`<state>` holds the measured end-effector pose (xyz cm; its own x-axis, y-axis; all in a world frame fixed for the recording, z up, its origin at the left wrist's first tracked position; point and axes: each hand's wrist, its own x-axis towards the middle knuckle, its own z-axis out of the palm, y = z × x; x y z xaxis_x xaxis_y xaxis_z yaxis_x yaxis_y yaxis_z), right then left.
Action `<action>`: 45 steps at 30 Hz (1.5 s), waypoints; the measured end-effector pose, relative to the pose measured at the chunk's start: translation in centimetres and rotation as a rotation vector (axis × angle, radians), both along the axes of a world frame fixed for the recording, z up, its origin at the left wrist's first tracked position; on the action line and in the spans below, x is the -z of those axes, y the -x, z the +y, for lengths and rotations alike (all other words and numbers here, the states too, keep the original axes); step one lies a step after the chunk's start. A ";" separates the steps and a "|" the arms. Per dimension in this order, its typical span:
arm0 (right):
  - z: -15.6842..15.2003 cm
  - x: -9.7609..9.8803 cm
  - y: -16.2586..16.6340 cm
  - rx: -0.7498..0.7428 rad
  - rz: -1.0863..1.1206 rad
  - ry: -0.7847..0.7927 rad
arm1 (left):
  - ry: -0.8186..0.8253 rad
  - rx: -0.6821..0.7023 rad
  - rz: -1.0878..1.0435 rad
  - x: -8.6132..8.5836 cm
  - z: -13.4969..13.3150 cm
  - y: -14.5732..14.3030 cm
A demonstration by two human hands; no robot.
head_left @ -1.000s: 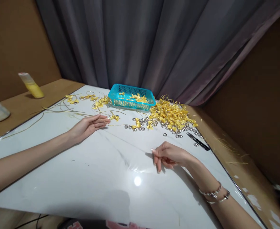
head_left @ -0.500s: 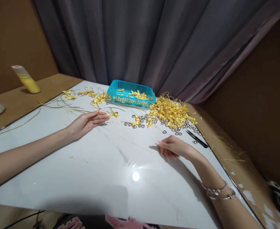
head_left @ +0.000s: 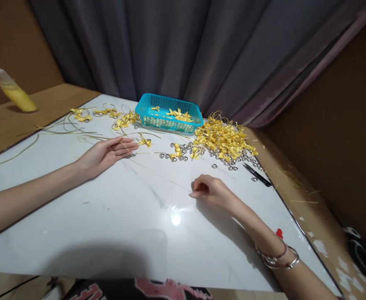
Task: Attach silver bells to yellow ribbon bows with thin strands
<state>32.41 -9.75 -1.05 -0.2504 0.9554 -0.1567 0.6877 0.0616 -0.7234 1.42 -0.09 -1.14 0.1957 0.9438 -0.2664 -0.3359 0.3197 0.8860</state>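
Note:
My left hand [head_left: 103, 156] lies on the table at the left, palm turned inward, its fingers stretched out. Close to its fingertips is a yellow ribbon bow [head_left: 145, 141] with a small silvery piece on it. A thin cord [head_left: 160, 175] runs over the white table [head_left: 133, 225] between the hands. At its near end my right hand [head_left: 212, 191] is closed in a pinch, thumb against forefinger. Beyond the right hand lie several small silver rings [head_left: 214, 166] and a heap of yellow ribbon bows [head_left: 222, 139] with cord loops.
A turquoise basket [head_left: 167, 123] holding yellow bows stands at the back. Black-handled snips [head_left: 257, 175] lie on the right. More bows [head_left: 126, 120] and loose gold cords [head_left: 73, 130] lie at the back left. A bottle of yellow liquid [head_left: 17, 96] stands at the far left.
My right hand has moved slightly left and its thumb and forefinger have closed at the end of the thin cord. My left hand stays near the bow. The view has shifted slightly.

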 end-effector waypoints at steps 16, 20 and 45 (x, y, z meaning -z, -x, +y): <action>0.6 -1.0 -0.8 0.070 0.045 0.208 | 0.006 -0.018 -0.013 0.0 0.1 0.1; 0.5 -1.2 -1.1 0.035 -0.003 0.205 | 0.025 -0.032 -0.009 0.0 0.1 0.0; -0.2 -1.3 -0.1 -0.026 -0.125 0.041 | 0.022 -0.050 -0.033 0.1 0.1 0.1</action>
